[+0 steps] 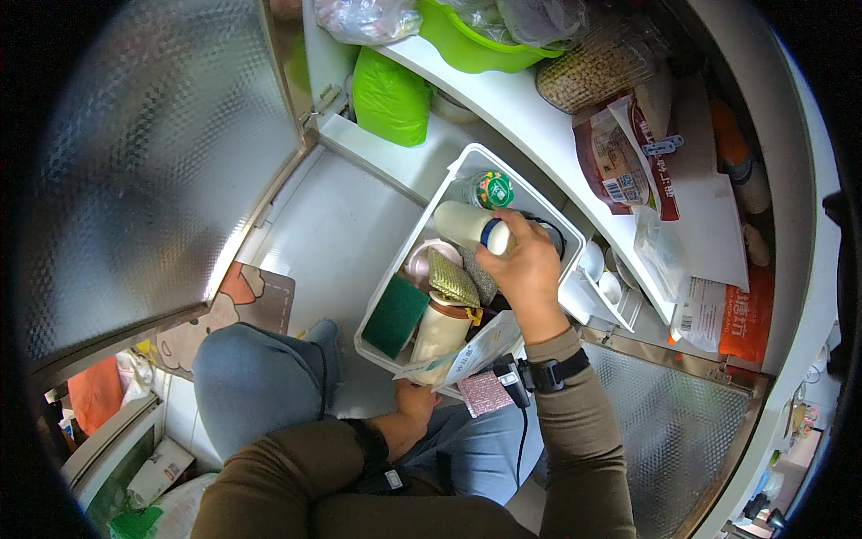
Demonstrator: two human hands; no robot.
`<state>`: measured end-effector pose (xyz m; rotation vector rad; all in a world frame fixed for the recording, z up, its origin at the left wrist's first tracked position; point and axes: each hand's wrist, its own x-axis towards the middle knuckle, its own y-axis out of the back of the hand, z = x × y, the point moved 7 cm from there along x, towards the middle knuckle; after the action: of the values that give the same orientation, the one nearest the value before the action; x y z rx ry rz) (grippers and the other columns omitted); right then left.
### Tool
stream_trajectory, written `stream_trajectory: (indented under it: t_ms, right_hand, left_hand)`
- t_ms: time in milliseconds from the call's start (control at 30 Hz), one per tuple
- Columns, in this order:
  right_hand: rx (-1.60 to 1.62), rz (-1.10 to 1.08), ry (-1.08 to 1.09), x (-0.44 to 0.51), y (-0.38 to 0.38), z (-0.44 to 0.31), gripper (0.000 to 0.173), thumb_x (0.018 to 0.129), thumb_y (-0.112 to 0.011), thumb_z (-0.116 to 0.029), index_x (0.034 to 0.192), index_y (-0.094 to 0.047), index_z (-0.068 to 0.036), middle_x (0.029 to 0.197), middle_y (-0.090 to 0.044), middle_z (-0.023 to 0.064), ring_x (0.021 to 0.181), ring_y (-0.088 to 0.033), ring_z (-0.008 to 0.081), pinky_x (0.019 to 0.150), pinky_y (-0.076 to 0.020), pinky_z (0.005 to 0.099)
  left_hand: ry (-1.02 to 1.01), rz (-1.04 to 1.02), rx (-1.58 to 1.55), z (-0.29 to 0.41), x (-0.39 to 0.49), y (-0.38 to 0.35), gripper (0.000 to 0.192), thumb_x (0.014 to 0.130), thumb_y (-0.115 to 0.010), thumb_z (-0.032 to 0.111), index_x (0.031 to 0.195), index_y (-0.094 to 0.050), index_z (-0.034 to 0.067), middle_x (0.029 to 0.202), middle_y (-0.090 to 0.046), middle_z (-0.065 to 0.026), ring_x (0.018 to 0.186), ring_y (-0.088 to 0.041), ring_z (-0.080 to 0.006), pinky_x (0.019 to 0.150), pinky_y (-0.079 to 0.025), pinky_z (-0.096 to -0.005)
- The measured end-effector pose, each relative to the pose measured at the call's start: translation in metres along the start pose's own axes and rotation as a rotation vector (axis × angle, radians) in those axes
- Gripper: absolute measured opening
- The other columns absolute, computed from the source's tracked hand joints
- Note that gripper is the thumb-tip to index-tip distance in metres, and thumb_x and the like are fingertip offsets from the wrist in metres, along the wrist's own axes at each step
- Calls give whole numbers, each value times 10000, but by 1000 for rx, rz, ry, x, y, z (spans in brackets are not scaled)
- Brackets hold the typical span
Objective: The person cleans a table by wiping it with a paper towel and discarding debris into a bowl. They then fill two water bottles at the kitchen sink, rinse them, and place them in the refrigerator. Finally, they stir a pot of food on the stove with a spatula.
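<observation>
My right hand (525,269) grips a cream bottle (458,222) with a dark blue band, tilted over a white plastic bin (522,197). In the bin stand a jar with a green flowered lid (496,189), a pink round container (424,259), a gold mesh sponge (452,279), a dark green scouring pad (396,316) and a cream cup with a brown rim (441,330). A printed packet (488,347) sticks out at the near end. My left hand (414,407) is beside that end, its fingers partly hidden, so its grip is unclear.
Textured glass cabinet doors (168,155) stand swung out on both sides. A shelf (512,108) above the bin holds a green basin (471,47), a jar of beans (592,71) and a clipped red bag (626,162). A green bag (390,98) sits below. A pink sheet (486,394) lies near my leg.
</observation>
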<state>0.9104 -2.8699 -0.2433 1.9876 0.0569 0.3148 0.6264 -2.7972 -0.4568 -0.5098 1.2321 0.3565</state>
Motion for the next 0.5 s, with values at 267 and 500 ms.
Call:
stream_trajectory:
  t_ms: [267, 500]
  right_hand:
    - [-176, -364, 57, 11, -76, 5, 570, 675, -808, -222, 1180, -581, -89, 999, -640, 225, 876, -656, 387, 740, -544, 438]
    - [37, -352, 25, 18, -83, 12, 902, 691, -842, -267, 1391, -345, 11, 1169, -586, 297, 940, -652, 399, 802, -540, 415]
  left_hand:
    - [-19, 12, -8, -5, 5, 1, 421, 868, -659, 62, 1209, -419, 1, 1149, -567, -173, 918, -629, -237, 657, -582, -314]
    - [11, -24, -51, -1, -4, -2, 404, 887, -634, 66, 1199, -381, 31, 1097, -549, -143, 840, -593, -205, 650, -566, -349]
